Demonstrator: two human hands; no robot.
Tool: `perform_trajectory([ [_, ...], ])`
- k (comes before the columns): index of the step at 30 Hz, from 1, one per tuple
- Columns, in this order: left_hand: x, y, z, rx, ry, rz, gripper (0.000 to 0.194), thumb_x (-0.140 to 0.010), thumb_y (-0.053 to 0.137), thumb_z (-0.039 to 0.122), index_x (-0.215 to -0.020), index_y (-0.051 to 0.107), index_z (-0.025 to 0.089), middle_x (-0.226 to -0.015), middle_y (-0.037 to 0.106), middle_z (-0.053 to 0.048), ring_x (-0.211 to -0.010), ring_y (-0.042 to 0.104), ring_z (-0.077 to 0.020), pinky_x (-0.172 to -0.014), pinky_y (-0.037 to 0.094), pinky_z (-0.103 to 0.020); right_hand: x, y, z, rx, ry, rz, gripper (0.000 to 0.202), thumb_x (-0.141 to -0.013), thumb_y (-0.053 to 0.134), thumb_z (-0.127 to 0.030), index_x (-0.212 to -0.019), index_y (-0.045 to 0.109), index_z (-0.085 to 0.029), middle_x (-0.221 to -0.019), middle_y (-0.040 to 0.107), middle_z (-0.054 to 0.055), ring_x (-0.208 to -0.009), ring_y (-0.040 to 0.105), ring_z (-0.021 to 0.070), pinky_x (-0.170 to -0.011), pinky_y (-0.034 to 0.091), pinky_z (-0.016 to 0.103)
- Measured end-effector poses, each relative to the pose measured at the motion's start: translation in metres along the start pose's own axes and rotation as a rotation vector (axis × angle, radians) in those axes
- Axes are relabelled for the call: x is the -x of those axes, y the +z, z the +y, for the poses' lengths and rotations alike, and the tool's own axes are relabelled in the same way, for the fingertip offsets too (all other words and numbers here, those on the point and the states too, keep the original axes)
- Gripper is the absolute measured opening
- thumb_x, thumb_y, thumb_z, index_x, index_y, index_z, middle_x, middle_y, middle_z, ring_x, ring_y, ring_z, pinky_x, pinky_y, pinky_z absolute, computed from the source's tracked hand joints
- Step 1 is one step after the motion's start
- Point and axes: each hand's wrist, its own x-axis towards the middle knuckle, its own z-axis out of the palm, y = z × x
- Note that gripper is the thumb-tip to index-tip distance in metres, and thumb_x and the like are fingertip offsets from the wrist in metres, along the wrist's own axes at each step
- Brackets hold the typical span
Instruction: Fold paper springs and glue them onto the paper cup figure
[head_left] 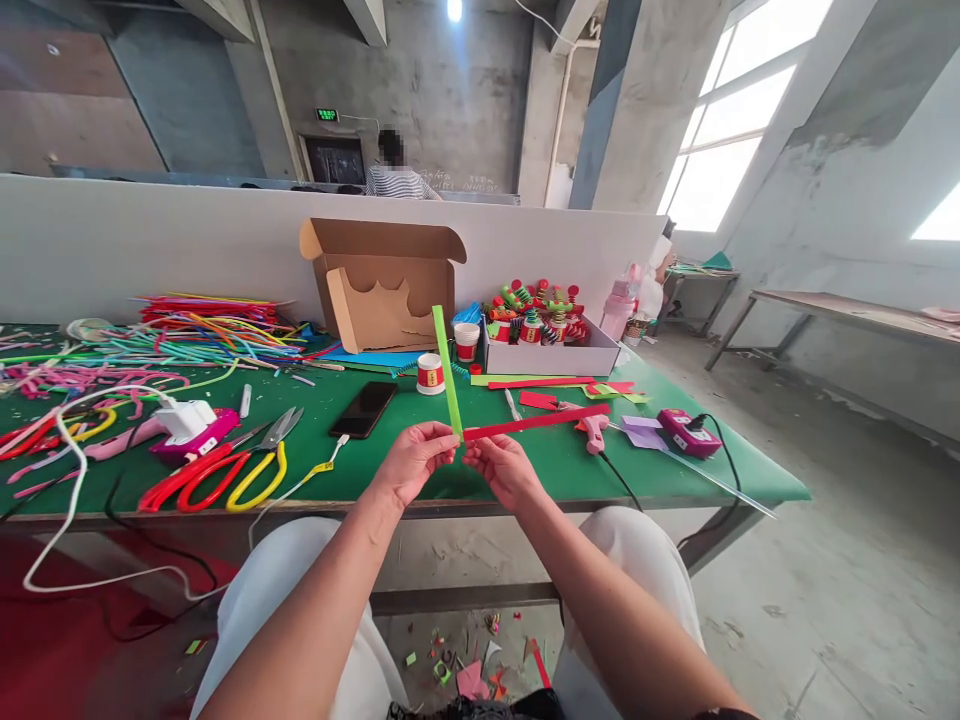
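Between thumb and fingers my left hand [417, 462] pinches the lower end of a green paper strip [445, 365], which stands nearly upright. My right hand [501, 466] pinches the left end of a red paper strip [544, 421] that reaches out to the right. The two strips meet at a corner between my fingertips, above the table's front edge. Behind the strips stand a paper cup [430, 375] and some stacked cups [466, 342]. A pink glue gun [594, 430] lies under the red strip's right end.
Scissors [259, 462], a phone [363, 409] and a pink power socket [196, 436] lie left on the green table [405, 470]. Colourful pipe cleaners [202, 340] are heaped behind. A cardboard box [390, 290] and a white box of decorated cups [551, 358] stand at the back. A person [397, 170] is beyond the partition.
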Motion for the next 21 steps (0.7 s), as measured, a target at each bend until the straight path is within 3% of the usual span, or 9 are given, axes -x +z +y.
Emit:
perform_trajectory([
  [12, -0.001, 0.007, -0.009, -0.062, 0.075, 0.153, 0.033, -0.041, 0.086, 0.03, -0.059, 0.064, 0.013, -0.056, 0.062, 0.0, -0.052, 0.052, -0.008, -0.054, 0.042, -0.022, 0.002, 0.005, 0.007, -0.136, 0.024, -0.002, 0.029, -0.052, 0.089, -0.03, -0.068, 0.07, -0.015, -0.063, 0.066, 0.0, -0.056, 0.058, 0.0078, -0.06, 0.052, 0.02],
  [21, -0.001, 0.011, -0.012, -0.072, 0.105, 0.166, 0.034, -0.038, 0.086, 0.032, -0.058, 0.065, 0.014, -0.056, 0.065, -0.002, -0.051, 0.055, -0.0112, -0.053, 0.044, -0.025, 0.005, 0.008, 0.008, -0.096, -0.02, 0.039, 0.03, -0.053, 0.088, -0.034, -0.073, 0.073, -0.016, -0.068, 0.069, 0.0, -0.059, 0.059, 0.0079, -0.064, 0.051, 0.02],
])
